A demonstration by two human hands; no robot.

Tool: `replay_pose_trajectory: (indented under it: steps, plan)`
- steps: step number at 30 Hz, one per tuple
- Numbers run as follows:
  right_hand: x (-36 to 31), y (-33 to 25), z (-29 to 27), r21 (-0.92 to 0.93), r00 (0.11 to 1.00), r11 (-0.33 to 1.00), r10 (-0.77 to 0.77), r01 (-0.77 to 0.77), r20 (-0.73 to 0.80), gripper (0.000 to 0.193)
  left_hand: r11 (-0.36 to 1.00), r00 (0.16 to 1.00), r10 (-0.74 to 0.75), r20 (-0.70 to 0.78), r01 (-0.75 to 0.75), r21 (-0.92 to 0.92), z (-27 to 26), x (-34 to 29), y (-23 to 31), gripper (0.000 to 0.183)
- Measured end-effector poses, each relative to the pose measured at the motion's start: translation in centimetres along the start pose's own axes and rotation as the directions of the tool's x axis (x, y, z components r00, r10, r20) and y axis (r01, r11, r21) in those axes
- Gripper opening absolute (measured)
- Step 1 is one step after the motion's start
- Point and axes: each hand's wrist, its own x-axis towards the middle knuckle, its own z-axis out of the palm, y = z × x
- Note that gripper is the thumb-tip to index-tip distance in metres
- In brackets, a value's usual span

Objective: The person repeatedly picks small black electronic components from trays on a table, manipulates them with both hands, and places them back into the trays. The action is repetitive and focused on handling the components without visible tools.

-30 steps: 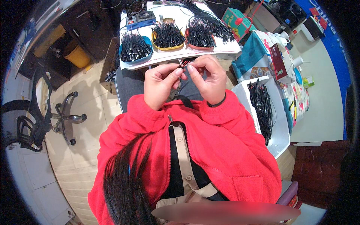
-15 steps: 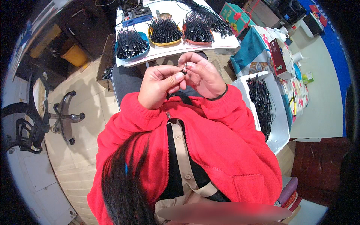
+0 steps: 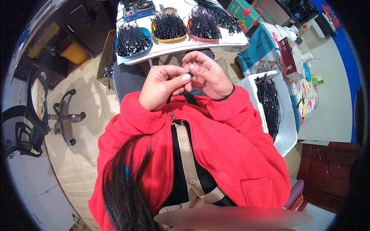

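Observation:
Just beyond my red jacket, my two hands meet over my lap. My left hand (image 3: 163, 85) pinches a black cable (image 3: 190, 74) between thumb and forefinger. Thin wires, some reddish, stick out from the cable's end. The thumb and fingers of my right hand (image 3: 210, 77) close on these wires, with the other fingers curled around. Most of the cable is hidden behind my hands. On the white table (image 3: 162, 51) ahead stand a blue tray (image 3: 143, 51), a yellow tray (image 3: 169, 40) and an orange tray (image 3: 204, 39), each heaped with similar black cables.
A white foam box (image 3: 288, 139) of black cables (image 3: 268, 107) is on my right. Behind it, a cloth-covered table (image 3: 254, 52) carries a dark red box (image 3: 286, 57). A blue device (image 3: 139, 14) sits at the white table's back. Left is a wheeled chair (image 3: 63, 115).
My fingers have shifted slightly around the cable's wire end. The whole view has tilted a little, with the hands still together and the cable still held.

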Motion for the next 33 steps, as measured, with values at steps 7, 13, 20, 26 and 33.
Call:
replay_pose_trajectory:
  steps: [7,13,20,26,33]
  plan:
    - [-0.1,0.1,0.4,-0.192,0.994,0.980,-0.061,0.043,-0.090,0.030,1.000,0.999,-0.016,-0.027,0.016,-0.018,0.0,0.0,0.1,0.014]
    - [0.0,0.4,0.7,-0.420,0.962,0.886,-0.256,0.196,-0.092,0.023,0.997,0.998,0.003,-0.063,0.002,0.071,0.1,-0.3,0.1,0.015]
    - [-0.4,-1.4,1.2,-0.853,0.920,0.461,-0.388,0.245,0.055,0.031,0.993,0.997,-0.027,-0.070,0.035,0.116,-0.6,-0.2,-0.1,0.015]
    - [-0.5,-1.1,0.8,-0.878,0.945,0.436,-0.321,0.200,0.056,0.027,0.988,0.998,-0.047,-0.035,0.052,0.142,-0.8,0.1,-0.2,0.015]
    - [-2.1,-3.4,-0.8,-0.847,0.907,0.510,-0.412,0.150,-0.087,0.019,0.990,0.992,-0.119,0.041,0.115,0.080,-1.4,-1.0,0.8,0.014]
